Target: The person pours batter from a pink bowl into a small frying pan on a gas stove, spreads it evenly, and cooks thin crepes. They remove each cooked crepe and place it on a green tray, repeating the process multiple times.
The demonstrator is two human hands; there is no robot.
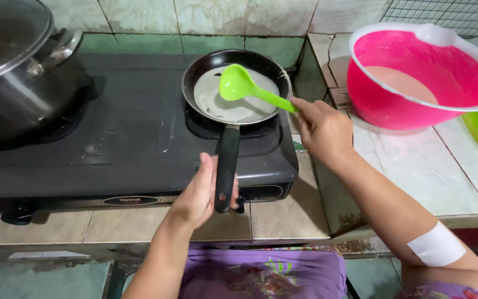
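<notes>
Your left hand [199, 194] has its grip clamped on the frying pan [236, 86] handle. Your right hand [323, 130] pinches the green ladle [238, 84] over the batter; a pink bowl [416, 105] sits at 3 o'clock on the tabletop [416, 166].

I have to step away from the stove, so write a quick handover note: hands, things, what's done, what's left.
Left hand: gripping the black handle of the frying pan on the stove.
Right hand: holding the green ladle over the pan.
Done: thin pale batter covers most of the pan's bottom.
Left: more batter sits in the pink bowl on the counter; the layer in the pan looks uncooked.
</notes>
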